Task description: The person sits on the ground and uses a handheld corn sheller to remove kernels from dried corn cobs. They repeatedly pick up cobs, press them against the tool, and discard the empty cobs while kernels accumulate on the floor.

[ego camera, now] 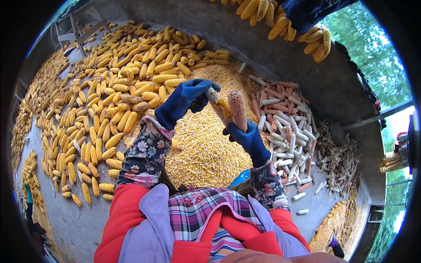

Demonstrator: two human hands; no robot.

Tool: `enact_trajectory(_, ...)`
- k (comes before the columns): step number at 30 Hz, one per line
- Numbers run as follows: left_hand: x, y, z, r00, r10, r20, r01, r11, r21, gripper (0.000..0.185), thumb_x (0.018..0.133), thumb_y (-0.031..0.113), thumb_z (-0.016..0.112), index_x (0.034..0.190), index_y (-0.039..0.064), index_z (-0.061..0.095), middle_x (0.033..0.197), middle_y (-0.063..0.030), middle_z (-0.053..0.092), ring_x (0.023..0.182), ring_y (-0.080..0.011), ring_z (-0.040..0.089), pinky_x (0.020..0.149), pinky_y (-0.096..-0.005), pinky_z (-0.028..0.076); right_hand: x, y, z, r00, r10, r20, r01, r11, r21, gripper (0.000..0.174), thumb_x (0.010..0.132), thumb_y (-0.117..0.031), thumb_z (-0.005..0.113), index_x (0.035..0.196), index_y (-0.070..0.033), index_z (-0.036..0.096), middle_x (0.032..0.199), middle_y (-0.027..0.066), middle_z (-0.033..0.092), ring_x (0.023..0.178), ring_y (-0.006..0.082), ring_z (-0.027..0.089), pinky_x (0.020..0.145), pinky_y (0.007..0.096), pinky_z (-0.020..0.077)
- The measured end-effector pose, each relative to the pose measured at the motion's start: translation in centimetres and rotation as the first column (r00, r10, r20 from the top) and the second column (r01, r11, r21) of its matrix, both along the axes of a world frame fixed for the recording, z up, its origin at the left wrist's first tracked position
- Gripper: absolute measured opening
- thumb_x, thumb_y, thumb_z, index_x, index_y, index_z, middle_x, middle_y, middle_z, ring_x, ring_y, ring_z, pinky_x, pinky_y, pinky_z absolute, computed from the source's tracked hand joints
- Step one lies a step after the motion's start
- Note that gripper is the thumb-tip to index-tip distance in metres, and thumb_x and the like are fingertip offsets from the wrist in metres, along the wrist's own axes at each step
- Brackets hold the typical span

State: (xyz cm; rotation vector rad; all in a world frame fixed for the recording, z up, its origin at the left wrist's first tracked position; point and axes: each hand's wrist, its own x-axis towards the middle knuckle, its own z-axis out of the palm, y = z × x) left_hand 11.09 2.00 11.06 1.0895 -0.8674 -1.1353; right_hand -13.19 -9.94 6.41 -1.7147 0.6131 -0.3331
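My left hand (185, 103), in a blue glove, grips the upper end of a partly shelled corn cob (221, 107). A patch of yellow kernels remains along one side of it; the rest of the visible surface is pale and bare. In the same kind of glove, my right hand (247, 139) holds a bare reddish cob (237, 110) pointing upward. The lower end of the partly shelled cob meets this hand too, its tip hidden by the fingers and the red cob. Beneath both hands spreads a heap of loose corn kernels (204, 157).
Unshelled ears of corn (131, 79) cover the floor to the left. Stripped cobs (291, 131) are piled at right, beside dry husks (338, 154). A concrete wall (210, 26) rises behind; corn bunches (317, 42) hang above. Another person's gloved hand (334, 243) shows at lower right.
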Motion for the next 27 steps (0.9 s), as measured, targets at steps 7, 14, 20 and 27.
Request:
enact_trajectory(7,-1.2,-1.8,-1.0,0.959,0.281,0.039,-0.284,0.953,0.106,0.030,0.099,0.033,0.062,0.103,0.005,0.071,0.068,0.0012,0.056,0.053,-0.0066,0.048,0.049,-0.0234,0.036,1.0,-0.4,-1.1,0.979,-0.030,0.199,0.188,0.490,-0.851,0.059,0.084,-0.021,0.080,0.138,-0.007,0.059,0.097,0.0181,0.073,0.082,0.0397,0.070,0.072,0.0453,0.0555)
enact_trajectory(14,0.1,-2.4,-3.9,0.939,0.345,0.023,-0.345,0.931,0.123,0.030,0.099,0.034,0.059,0.093,0.007,0.070,0.071,-0.0025,0.064,0.055,-0.0094,0.055,0.051,-0.0246,0.042,1.1,0.0,0.8,0.992,-0.100,0.075,0.104,0.326,-0.940,0.069,0.077,-0.017,0.081,0.142,-0.014,0.058,0.109,0.0151,0.072,0.092,0.0359,0.070,0.080,0.0466,0.0550)
enact_trajectory(20,1.0,-0.8,-2.5,0.990,0.130,-0.056,-0.128,0.991,0.044,0.042,0.108,0.036,0.049,0.140,0.010,0.060,0.106,-0.0047,0.071,0.092,-0.0111,0.068,0.077,-0.0241,0.052,0.1,-1.7,0.5,0.943,-0.059,0.327,0.328,0.318,-0.889,0.068,0.077,-0.014,0.083,0.141,-0.015,0.061,0.110,0.0126,0.072,0.094,0.0350,0.069,0.081,0.0439,0.0551)
enact_trajectory(27,-0.1,-0.9,-1.0,0.995,-0.027,0.100,0.049,0.974,-0.219,0.048,0.110,0.029,0.045,0.154,0.009,0.044,0.143,-0.0130,0.059,0.129,-0.0214,0.059,0.105,-0.0351,0.049,0.2,-0.9,1.0,0.949,-0.041,0.312,0.282,0.553,-0.784,0.056,0.083,-0.011,0.082,0.135,-0.006,0.063,0.112,0.0161,0.073,0.095,0.0349,0.071,0.082,0.0424,0.0558)
